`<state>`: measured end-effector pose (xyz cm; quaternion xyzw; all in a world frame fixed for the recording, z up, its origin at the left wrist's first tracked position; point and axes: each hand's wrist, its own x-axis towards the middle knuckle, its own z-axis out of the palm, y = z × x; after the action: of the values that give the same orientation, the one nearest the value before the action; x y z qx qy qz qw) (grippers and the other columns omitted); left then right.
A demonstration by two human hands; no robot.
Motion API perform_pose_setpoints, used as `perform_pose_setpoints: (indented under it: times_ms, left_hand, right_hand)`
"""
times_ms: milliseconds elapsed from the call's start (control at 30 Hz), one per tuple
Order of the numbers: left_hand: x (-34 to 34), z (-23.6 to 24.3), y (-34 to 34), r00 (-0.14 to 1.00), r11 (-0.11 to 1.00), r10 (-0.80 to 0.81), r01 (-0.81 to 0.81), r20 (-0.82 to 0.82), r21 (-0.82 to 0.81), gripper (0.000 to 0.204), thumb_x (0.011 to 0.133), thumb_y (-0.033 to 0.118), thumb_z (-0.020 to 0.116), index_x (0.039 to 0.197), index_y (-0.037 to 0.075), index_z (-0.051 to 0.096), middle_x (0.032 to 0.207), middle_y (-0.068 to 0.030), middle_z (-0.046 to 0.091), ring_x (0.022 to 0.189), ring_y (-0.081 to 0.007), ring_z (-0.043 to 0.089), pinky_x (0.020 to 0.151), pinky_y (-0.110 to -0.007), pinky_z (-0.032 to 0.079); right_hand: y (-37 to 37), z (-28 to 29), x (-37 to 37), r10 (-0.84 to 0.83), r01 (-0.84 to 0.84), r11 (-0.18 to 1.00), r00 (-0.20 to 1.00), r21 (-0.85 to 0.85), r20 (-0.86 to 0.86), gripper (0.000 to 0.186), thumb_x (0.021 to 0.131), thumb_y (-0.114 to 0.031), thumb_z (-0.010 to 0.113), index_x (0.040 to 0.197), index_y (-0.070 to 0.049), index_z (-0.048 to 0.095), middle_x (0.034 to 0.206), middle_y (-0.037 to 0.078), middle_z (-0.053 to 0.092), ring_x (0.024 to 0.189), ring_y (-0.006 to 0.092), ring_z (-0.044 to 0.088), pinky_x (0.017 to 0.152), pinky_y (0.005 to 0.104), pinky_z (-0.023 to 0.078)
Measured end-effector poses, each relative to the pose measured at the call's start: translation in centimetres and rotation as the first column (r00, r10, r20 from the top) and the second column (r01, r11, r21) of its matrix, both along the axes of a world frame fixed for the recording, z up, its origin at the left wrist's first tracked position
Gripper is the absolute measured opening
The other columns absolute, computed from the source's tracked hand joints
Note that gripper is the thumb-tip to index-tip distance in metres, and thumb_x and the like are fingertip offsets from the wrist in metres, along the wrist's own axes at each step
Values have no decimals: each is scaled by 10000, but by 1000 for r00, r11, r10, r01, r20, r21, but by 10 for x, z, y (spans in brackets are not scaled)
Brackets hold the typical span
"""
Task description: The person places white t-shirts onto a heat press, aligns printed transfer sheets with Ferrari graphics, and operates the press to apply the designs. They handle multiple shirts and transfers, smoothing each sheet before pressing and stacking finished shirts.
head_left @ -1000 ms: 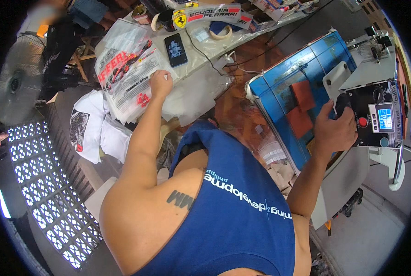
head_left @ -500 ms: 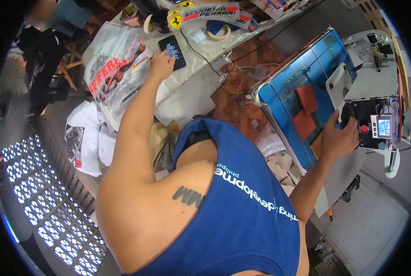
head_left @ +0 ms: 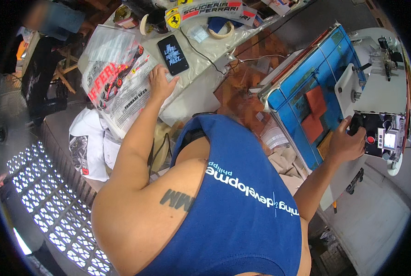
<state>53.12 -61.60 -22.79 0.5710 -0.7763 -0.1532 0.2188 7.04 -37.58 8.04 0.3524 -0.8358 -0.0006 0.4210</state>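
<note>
My left hand (head_left: 161, 83) lies with fingers spread at the edge of the printed sheets (head_left: 118, 87) with a red car graphic, just below a black phone (head_left: 172, 54). My right hand (head_left: 348, 140) is closed around the black handle (head_left: 355, 122) of a press machine at the right. Beside it sit a control panel (head_left: 373, 138) with a red button and a lit display, and a blue board (head_left: 323, 57) with two reddish pads (head_left: 313, 101) on it.
On the table (head_left: 205, 60) lie a tape roll (head_left: 221, 37), curved stickers (head_left: 205, 10) and a cable. Folded white shirts (head_left: 83, 140) are at the left, near a fan (head_left: 5, 133). A person in shorts (head_left: 67, 18) is at top left. Cream cloth (head_left: 286, 168) lies below the board.
My left hand rose to the phone's lower edge, then came back a little toward the sheets with fingers spread. My right hand stays on the handle.
</note>
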Motion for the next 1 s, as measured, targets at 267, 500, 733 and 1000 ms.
perform_pose_setpoints:
  times_ms: [267, 500, 733, 1000]
  left_hand:
    - [-3, -10, 5, 999, 998, 33, -34, -30, -49, 382, 781, 311, 830, 956, 87, 575, 1387, -156, 520, 1290, -394, 449, 1093, -536, 340]
    - [-11, -12, 10, 995, 991, 80, -73, 56, -111, 331, 833, 311, 776, 951, 95, 554, 1375, -155, 532, 1278, -397, 453, 1088, -524, 343]
    - [-16, -9, 13, 989, 981, 112, -94, 97, -171, 326, 832, 357, 742, 951, 112, 563, 1347, -112, 544, 1271, -357, 466, 1073, -525, 359]
    - [-20, -3, 14, 979, 981, 147, -126, 142, -150, 327, 822, 365, 731, 957, 106, 584, 1343, -99, 542, 1253, -350, 464, 1081, -530, 356]
  right_hand:
    - [8, 1, -2, 138, -138, 990, 990, 2, 9, 340, 800, -365, 794, 885, -65, 656, 809, 86, 707, 772, 330, 694, 682, 481, 472]
    - [14, -2, -8, 245, -245, 969, 969, -25, -13, 338, 793, -348, 801, 891, -67, 641, 785, 59, 684, 753, 316, 685, 649, 464, 451]
    - [12, -4, -14, 270, -271, 962, 960, -9, -69, 316, 790, -334, 793, 878, -71, 641, 769, 49, 674, 731, 305, 686, 608, 449, 434]
    - [12, -8, -18, 224, -228, 973, 967, -21, -119, 323, 788, -348, 788, 881, -62, 670, 809, 75, 705, 754, 311, 695, 628, 459, 449]
